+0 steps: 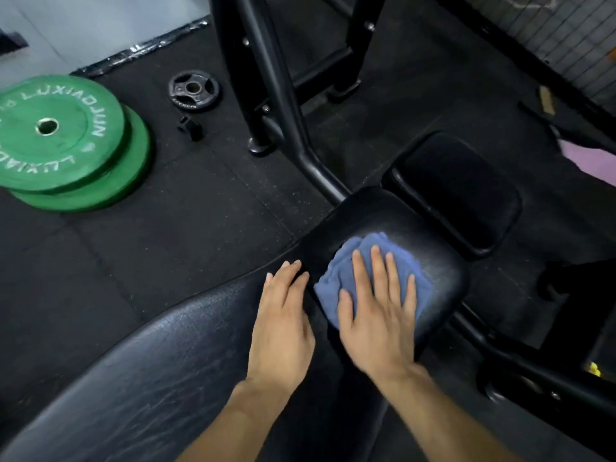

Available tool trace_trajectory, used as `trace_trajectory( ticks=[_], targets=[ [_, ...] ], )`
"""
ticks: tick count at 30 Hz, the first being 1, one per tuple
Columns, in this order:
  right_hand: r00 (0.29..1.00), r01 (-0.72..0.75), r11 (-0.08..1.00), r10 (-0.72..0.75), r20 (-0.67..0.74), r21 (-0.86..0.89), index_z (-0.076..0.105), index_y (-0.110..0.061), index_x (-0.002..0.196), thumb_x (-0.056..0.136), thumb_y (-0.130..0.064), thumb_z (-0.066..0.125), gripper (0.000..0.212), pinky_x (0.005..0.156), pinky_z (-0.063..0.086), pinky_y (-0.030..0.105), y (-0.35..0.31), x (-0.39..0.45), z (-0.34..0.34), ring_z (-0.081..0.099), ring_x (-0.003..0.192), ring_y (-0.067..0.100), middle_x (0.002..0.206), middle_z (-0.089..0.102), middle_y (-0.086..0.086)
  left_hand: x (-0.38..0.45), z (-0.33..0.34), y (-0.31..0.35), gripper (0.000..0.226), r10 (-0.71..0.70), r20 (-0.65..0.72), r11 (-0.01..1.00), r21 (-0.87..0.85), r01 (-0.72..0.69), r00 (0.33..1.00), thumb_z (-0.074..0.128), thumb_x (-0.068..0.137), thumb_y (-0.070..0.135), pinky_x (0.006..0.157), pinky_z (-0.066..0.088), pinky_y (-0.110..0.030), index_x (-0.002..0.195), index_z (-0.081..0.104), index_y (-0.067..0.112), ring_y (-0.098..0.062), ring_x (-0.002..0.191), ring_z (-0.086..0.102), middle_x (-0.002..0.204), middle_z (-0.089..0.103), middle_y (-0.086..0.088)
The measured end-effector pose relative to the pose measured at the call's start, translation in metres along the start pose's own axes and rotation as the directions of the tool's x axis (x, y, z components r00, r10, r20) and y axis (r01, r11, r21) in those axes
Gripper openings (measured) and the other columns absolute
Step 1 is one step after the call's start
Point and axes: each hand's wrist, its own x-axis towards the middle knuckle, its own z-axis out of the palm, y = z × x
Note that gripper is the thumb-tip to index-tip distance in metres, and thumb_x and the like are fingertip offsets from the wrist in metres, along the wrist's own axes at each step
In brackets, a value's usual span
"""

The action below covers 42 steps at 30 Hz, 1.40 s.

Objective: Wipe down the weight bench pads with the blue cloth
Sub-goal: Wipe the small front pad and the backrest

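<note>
The bench has three black pads. A long back pad [150, 371] runs from the lower left, a square seat pad [376, 215] lies in the middle, and a smaller end pad [456, 191] sits beyond it. The crumpled blue cloth [346, 261] lies on the seat pad. My right hand [380, 311] presses flat on the cloth with straight, spread fingers. My left hand [283, 318] rests flat on the upper end of the back pad, its fingertips at the gap next to the seat pad.
Two stacked green weight plates [66, 138] lie on the black rubber floor at the left, with a small black plate [193, 90] and a collar clip [190, 127] nearby. A black steel rack frame [266, 78] stands behind the bench. A pink mat [586, 158] shows at the right edge.
</note>
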Motion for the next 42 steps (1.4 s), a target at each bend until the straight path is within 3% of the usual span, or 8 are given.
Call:
trace_trajectory(
  ticks=[8,12,17,26,30,34,37,42],
  targets=[
    [0.991,0.123,0.992,-0.122,0.057,-0.014,0.038,-0.023,0.157,0.101,-0.047,0.023,0.063,0.127,0.011,0.058,-0.001,0.133,-0.019,0.022,0.158,0.026,0.167,0.034,0.005,0.001,-0.005,-0.013,0.052,0.129,-0.01,0.972,0.199,-0.124,0.992,0.065,0.09,0.001,0.125,0.033,-0.045,0.142,0.06,0.007,-0.023,0.149,0.044,0.154,0.053,-0.008],
    [0.968,0.209,0.973,-0.192,0.164,-0.095,0.066,-0.021,0.118,0.093,-0.054,0.015,0.066,0.112,0.037,0.051,0.001,0.19,-0.031,0.056,0.123,0.028,0.122,0.068,0.004,-0.01,-0.007,-0.024,0.043,0.094,-0.097,0.972,0.224,-0.07,0.991,0.063,0.099,0.013,0.122,0.033,-0.039,0.141,0.06,0.014,-0.021,0.14,0.049,0.147,0.055,-0.001],
    [0.948,0.221,0.969,-0.187,0.258,-0.108,0.065,-0.016,0.108,0.085,-0.057,0.008,0.074,0.095,0.044,0.049,0.0,0.211,-0.038,0.06,0.102,0.031,0.105,0.068,0.008,-0.033,0.0,-0.038,0.048,0.137,-0.08,0.958,0.264,-0.111,0.987,0.051,0.103,0.02,0.129,0.022,-0.042,0.151,0.051,0.013,-0.018,0.155,0.033,0.159,0.046,-0.001],
    [0.93,0.319,0.945,-0.298,0.215,-0.071,0.067,-0.019,0.104,0.092,-0.049,0.017,0.06,0.114,0.032,0.056,-0.009,0.184,-0.035,0.056,0.12,0.026,0.113,0.068,0.002,-0.031,0.001,-0.039,0.055,0.118,-0.027,0.941,0.322,-0.103,0.993,0.044,0.098,0.018,0.128,0.022,-0.045,0.153,0.046,0.011,-0.021,0.157,0.029,0.161,0.042,-0.005],
    [0.93,0.348,0.937,-0.347,0.125,0.014,0.06,-0.023,0.136,0.098,-0.043,0.027,0.055,0.126,0.01,0.062,-0.036,0.119,-0.027,0.033,0.152,0.023,0.147,0.057,-0.003,-0.032,-0.001,-0.035,0.053,0.115,-0.039,0.952,0.289,-0.099,0.993,0.041,0.099,0.012,0.128,0.024,-0.046,0.151,0.047,0.005,-0.023,0.155,0.033,0.159,0.044,-0.007],
    [0.926,0.362,0.929,-0.368,0.089,0.075,0.031,-0.023,0.162,0.099,-0.039,0.033,0.065,0.125,0.015,0.064,-0.047,0.032,-0.019,0.009,0.162,0.027,0.173,0.022,0.002,-0.03,-0.009,-0.029,0.051,-0.005,-0.129,1.0,-0.01,0.004,0.992,0.034,0.102,0.01,0.127,0.026,-0.036,0.153,0.037,0.005,-0.019,0.151,0.038,0.161,0.036,-0.002],
    [0.911,0.4,0.915,-0.403,0.084,0.048,0.034,-0.022,0.162,0.095,-0.039,0.045,0.07,0.122,0.025,0.063,-0.04,-0.041,-0.015,0.016,0.16,0.031,0.173,0.021,0.005,-0.028,-0.015,-0.024,0.051,-0.115,-0.112,0.979,-0.183,0.093,0.987,0.028,0.11,0.034,0.125,0.031,-0.036,0.156,0.038,0.014,-0.013,0.154,0.032,0.166,0.029,0.008],
    [0.947,0.307,0.951,-0.302,0.114,-0.032,0.049,-0.024,0.152,0.085,-0.038,0.051,0.069,0.111,0.032,0.062,-0.048,-0.095,-0.013,0.041,0.149,0.03,0.163,0.041,0.005,-0.035,-0.017,-0.028,0.05,-0.02,0.002,1.0,-0.001,0.02,1.0,0.036,0.107,0.042,0.131,0.012,-0.035,0.142,0.06,0.015,-0.016,0.16,0.02,0.169,0.029,0.002]
  ],
)
